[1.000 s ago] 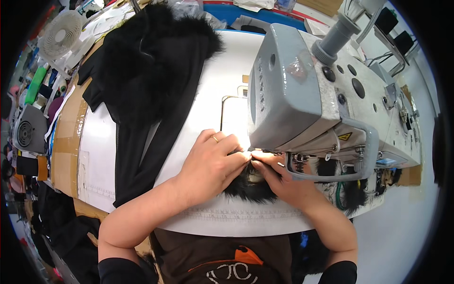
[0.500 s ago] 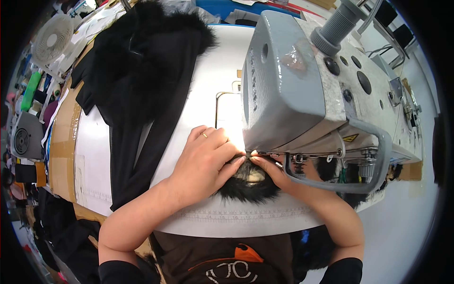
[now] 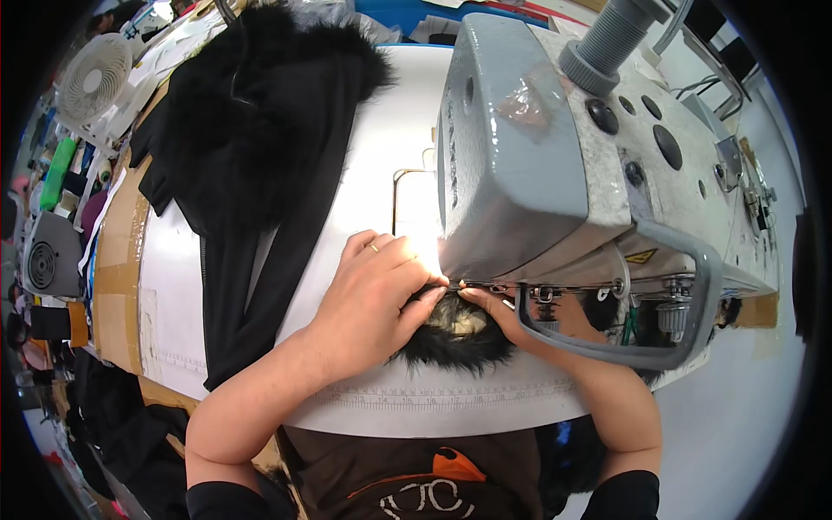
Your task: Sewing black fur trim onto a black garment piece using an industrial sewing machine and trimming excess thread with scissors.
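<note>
A black furry piece with a pale underside [image 3: 455,342] lies at the near edge of the sewing machine [image 3: 511,156]. My left hand [image 3: 377,295] pinches its far edge between thumb and fingers, close under the machine head. From the other side my right hand [image 3: 498,308] presses thumb and fingers on the same edge, its back partly hidden by the machine's grey guard bar [image 3: 641,347]. Both sets of fingertips almost meet beside the lit spot under the head. The needle is hidden from view.
A black garment with fur trim [image 3: 260,147] is spread on the white table [image 3: 373,191] to the left. A ruler strip [image 3: 416,396] runs along the table's near edge. At the far left stand a white fan [image 3: 94,78] and a grey boxy device [image 3: 52,254].
The view has shifted slightly, so the machine sits a little farther left. Both hands keep their hold on the furry piece with hardly any movement.
</note>
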A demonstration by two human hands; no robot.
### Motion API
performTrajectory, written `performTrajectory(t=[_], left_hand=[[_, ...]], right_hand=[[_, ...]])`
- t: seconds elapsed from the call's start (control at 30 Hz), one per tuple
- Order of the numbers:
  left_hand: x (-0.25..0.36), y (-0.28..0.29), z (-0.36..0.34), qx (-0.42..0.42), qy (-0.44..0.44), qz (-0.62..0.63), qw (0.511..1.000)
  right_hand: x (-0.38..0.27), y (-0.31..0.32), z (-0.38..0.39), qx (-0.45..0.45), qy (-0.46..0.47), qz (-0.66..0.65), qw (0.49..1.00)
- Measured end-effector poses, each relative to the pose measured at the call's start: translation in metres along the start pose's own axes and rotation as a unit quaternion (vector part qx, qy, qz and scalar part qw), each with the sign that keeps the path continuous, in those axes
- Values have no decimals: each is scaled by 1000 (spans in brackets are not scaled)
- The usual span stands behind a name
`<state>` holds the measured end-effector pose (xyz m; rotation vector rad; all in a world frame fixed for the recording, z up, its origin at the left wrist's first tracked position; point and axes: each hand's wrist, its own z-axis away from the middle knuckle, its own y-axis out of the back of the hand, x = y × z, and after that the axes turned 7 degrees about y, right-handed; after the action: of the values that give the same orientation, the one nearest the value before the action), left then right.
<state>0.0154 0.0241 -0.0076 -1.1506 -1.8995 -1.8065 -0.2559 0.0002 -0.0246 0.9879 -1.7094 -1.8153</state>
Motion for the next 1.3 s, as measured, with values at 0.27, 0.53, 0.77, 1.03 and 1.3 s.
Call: performTrajectory(t=[0.27,0.53,0.77,1.03,1.3], left_hand=[[1,0,-2,9,3,5,1000],[-15,-12,-13,40,5,-3,999],[-14,-11,-16,29,31,7,999],[-14,-15,-22,17,72,60,995],[-8,-16,-23,44,48,41,997]], right_hand=[[-11,19,-5,-34,37,46,998],[20,-20,-3,-218,-70,6,974],[11,-12,-23,-337,-133,102,926],[-23,27,-75,-463,-203,210,837],[3,63,-83,-360,-183,168,900]])
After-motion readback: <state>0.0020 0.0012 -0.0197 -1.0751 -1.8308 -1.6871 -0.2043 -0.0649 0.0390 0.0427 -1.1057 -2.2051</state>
